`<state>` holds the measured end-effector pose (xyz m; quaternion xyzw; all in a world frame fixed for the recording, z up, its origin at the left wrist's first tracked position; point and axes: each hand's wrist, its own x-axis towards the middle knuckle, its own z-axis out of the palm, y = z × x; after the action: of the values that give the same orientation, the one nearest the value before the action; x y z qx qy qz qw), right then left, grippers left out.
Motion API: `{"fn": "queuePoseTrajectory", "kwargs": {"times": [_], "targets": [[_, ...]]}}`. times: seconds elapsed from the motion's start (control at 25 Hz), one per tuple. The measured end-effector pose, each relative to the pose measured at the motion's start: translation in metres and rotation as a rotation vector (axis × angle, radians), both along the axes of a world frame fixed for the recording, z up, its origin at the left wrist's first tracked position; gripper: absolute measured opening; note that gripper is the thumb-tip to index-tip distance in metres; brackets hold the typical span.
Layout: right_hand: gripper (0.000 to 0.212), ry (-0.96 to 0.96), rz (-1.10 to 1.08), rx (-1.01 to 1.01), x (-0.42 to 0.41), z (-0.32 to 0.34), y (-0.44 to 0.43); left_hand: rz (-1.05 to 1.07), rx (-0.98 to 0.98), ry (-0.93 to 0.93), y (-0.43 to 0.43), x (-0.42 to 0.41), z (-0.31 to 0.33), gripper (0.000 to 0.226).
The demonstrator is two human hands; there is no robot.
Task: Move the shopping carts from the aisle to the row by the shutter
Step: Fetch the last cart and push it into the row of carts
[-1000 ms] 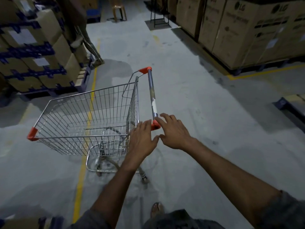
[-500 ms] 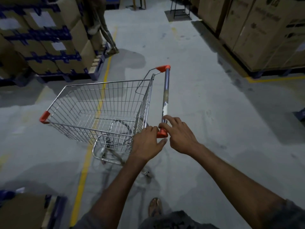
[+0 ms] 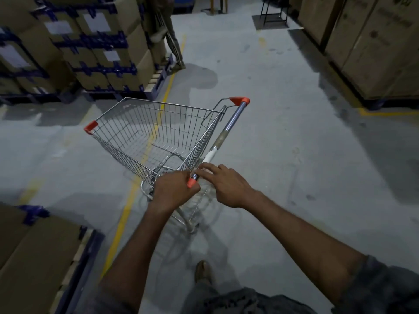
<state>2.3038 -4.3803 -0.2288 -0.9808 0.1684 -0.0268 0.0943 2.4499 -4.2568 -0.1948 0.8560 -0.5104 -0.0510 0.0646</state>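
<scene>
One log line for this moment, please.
shopping cart: in aisle, basket empty | left hand: grips handle near end | right hand: fingers rest on handle

left hand, right hand: bare. forearms bare up to elbows. right sleeve: short, loose, dark grey, creased cloth. left sleeve: same dark grey, only edge visible, blurred. dark grey creased garment below arms, type unclear. one foot in brown footwear, rounded toe, kind unclear.

stacked cardboard boxes, yellow floor line, stool
</scene>
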Motion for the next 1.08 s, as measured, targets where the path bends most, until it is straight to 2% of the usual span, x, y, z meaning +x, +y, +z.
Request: {"fn": "queuePoseTrajectory", "kwargs": {"times": [0.12, 0.24, 0.4, 0.48, 0.56, 0.6, 0.68, 0.76, 1.08], "targets": [[0.094, -0.019, 0.006, -0.057, -0.007, 0.0, 0.027, -0.055, 0.211, -0.054, 0.026, -0.004, 0.011, 0.037], [0.095, -0.019, -0.097, -0.077, -0.018, -0.001, 0.04, -0.085, 0.365, -0.081, 0.049, 0.001, 0.016, 0.031], [0.085, -0.014, -0.142, -0.07, -0.027, -0.002, 0.069, -0.147, 0.43, -0.191, 0.083, -0.005, 0.013, 0.049], [0.079, -0.034, -0.176, -0.071, -0.032, 0.0, 0.089, -0.18, 0.441, -0.158, 0.1, -0.013, 0.01, 0.049], [0.075, -0.014, -0.196, -0.109, -0.038, -0.002, 0.112, -0.174, 0.397, 0.065, 0.119, -0.023, 0.0, 0.047], [0.071, -0.013, -0.21, -0.116, -0.041, -0.003, 0.124, -0.166, 0.316, 0.139, 0.128, -0.03, -0.009, 0.046], [0.06, -0.025, -0.249, -0.122, -0.048, -0.002, 0.145, -0.173, 0.1, 0.102, 0.148, -0.047, -0.027, 0.043], [0.052, -0.024, -0.301, -0.12, -0.059, 0.0, 0.162, -0.235, -0.005, 0.004, 0.166, -0.068, -0.04, 0.039], [0.038, 0.06, -0.391, -0.194, -0.136, -0.002, 0.225, -0.411, -0.055, 0.099, 0.229, -0.124, -0.049, 0.039]]}}
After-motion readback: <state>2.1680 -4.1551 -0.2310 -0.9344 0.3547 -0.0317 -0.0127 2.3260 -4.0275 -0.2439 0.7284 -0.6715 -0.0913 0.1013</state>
